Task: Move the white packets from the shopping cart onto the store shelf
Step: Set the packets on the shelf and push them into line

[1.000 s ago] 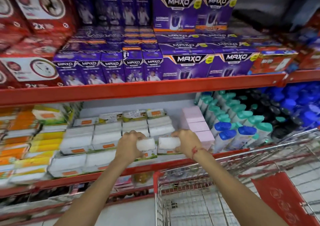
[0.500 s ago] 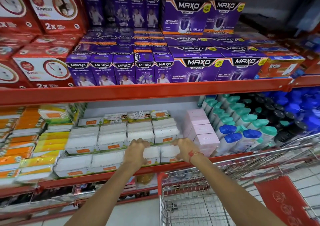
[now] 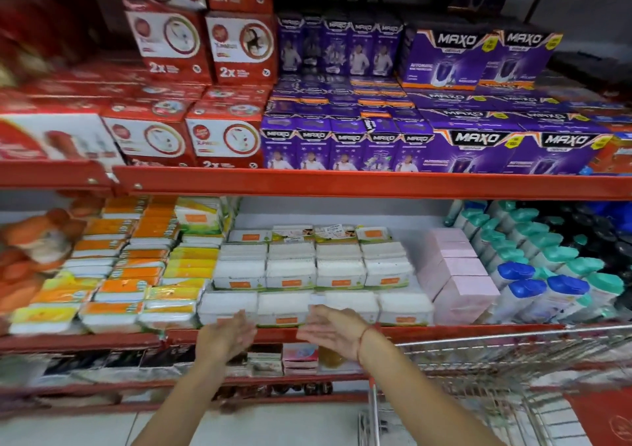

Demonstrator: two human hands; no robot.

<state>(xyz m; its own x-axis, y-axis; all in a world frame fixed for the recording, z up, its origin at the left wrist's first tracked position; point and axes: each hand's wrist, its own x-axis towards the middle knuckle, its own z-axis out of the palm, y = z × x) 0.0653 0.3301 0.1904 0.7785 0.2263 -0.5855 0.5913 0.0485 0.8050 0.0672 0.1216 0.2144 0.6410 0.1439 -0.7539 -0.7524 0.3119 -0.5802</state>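
Presently, both hands are empty: the left hand (image 3: 227,338) and the right hand (image 3: 330,331) hang palm-inward with the fingers loose and spread, just in front of the red lip of the store shelf (image 3: 444,332) and touching nothing. The grip of each is therefore slack and open, with no packet in it. The white packets (image 3: 290,310) lie in the middle bay of that shelf, a front row of four side by side at the edge, with further rows stacked behind and above them up to the back wall. To their left lie orange and yellow packs (image 3: 136,274); to their right stand pink boxes (image 3: 460,281) and capped bottles (image 3: 547,274). The shopping cart (image 3: 496,370) stands at lower right, its wire rim just under the shelf lip; the part of the basket that shows holds no white packet, though the basket floor is largely out of frame. Judged from this layout, the front row looks filled and the current placement is complete. Whether more packets remain in the cart cannot be told; if so, the next step would be a reach down to the right.
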